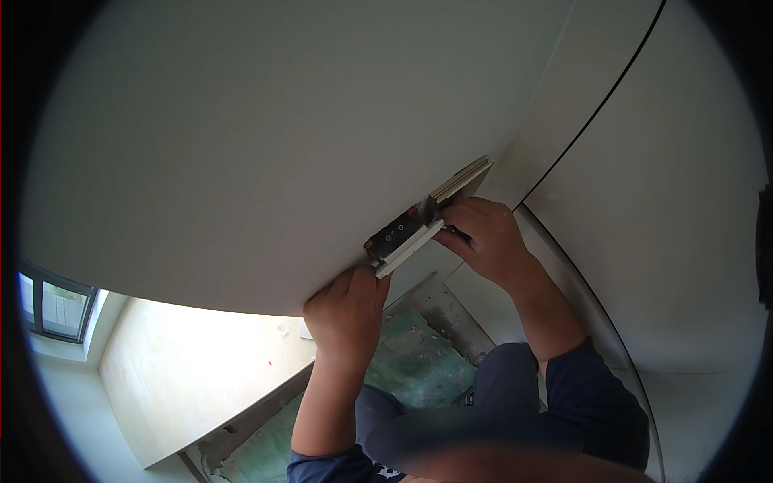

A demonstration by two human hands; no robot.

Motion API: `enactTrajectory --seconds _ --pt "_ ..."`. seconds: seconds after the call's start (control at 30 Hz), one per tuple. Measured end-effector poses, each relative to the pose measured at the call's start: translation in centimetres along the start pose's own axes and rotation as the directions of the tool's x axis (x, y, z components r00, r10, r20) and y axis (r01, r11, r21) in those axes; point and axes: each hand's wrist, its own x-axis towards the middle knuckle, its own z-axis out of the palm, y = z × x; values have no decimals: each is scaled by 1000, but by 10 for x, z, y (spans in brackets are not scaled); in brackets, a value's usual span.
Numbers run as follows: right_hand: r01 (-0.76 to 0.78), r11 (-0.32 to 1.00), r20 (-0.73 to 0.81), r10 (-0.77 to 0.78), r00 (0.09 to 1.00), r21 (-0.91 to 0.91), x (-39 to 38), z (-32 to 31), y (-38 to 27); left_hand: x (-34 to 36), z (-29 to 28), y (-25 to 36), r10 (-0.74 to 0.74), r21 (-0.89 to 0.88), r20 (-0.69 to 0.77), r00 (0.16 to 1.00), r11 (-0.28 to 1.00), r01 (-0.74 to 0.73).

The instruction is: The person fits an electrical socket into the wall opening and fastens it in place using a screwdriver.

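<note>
A white electrical wall plate [411, 250] stands out from a pale wall, its black back housing [393, 233] with red bits showing edge-on between plate and wall. My left hand [345, 306] is closed on the plate's lower left end, thumb and fingers pinching its edge. At the other end, my right hand [487, 240] is closed, its fingertips against the plate's upper right corner. A small dark gap or object under those fingers cannot be made out. Just beyond, a second white wall plate [465, 180] sits on the wall, partly behind my right hand.
The pale wall [241, 145] fills most of the view. To the right are pale panels [684, 201] with a dark seam and a curved trim edge. Below lies a floor with torn green sheeting [419, 354] and debris. A window [60, 306] is at the far left.
</note>
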Motion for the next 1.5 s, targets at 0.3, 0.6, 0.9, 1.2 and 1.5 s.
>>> enactTrajectory --seconds 0.3,0.6,0.9,1.2,1.5 --pt "-32 998 -15 33 999 56 -6 4 5 0 -1 4 -38 11 -2 999 999 38" --pt "-7 998 -86 13 996 68 6 8 -4 8 -14 0 -34 37 -69 997 999 37" --pt "-33 996 -21 35 999 88 -6 8 5 1 -2 6 -53 40 0 999 998 53" --pt "1 998 -21 1 1000 70 -3 6 4 1 -3 4 -38 49 43 998 998 36" --pt "17 999 -3 -17 1000 32 0 2 0 3 -5 6 -47 33 58 997 998 45"
